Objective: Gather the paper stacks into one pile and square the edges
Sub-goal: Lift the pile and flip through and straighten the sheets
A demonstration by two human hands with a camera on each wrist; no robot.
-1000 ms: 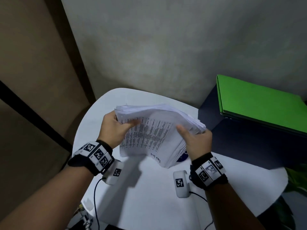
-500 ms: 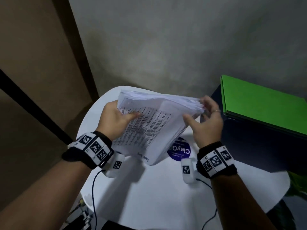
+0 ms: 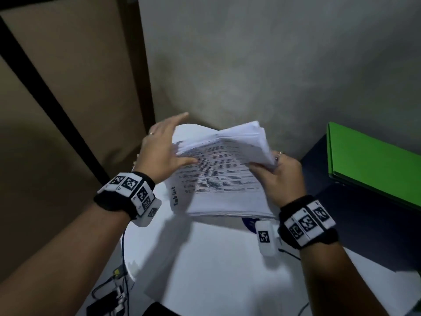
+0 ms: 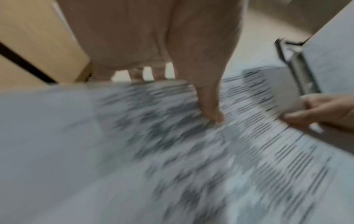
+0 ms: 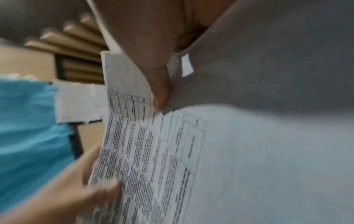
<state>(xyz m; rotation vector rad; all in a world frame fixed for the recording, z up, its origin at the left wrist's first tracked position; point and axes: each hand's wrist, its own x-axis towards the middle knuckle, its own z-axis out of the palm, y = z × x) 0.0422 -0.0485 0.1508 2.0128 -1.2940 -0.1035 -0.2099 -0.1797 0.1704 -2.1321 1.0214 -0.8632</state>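
A thick paper stack (image 3: 218,179) with a printed table on its top sheet hangs tilted above the white round table (image 3: 216,270). My right hand (image 3: 278,179) grips its right edge, thumb on the front sheet and fingers behind. My left hand (image 3: 166,144) lies flat against the left edge. Its fingers stretch straight up past the stack and only the thumb touches the front sheet. The sheets at the top fan out unevenly. The left wrist view is blurred and shows the left thumb (image 4: 210,109) on the paper (image 4: 172,151). In the right wrist view the right thumb (image 5: 159,91) pinches the sheets (image 5: 153,151).
A green folder (image 3: 373,160) lies on a dark cabinet (image 3: 341,213) that butts against the table on the right. A blue round sticker (image 3: 249,222) shows on the table under the stack. Cables (image 3: 118,281) hang off the table's front left edge. A grey wall stands close behind.
The stack has swung round and risen. My left hand let go its curled hold and straightened its fingers along the left edge. The right hand keeps hold of the right edge.
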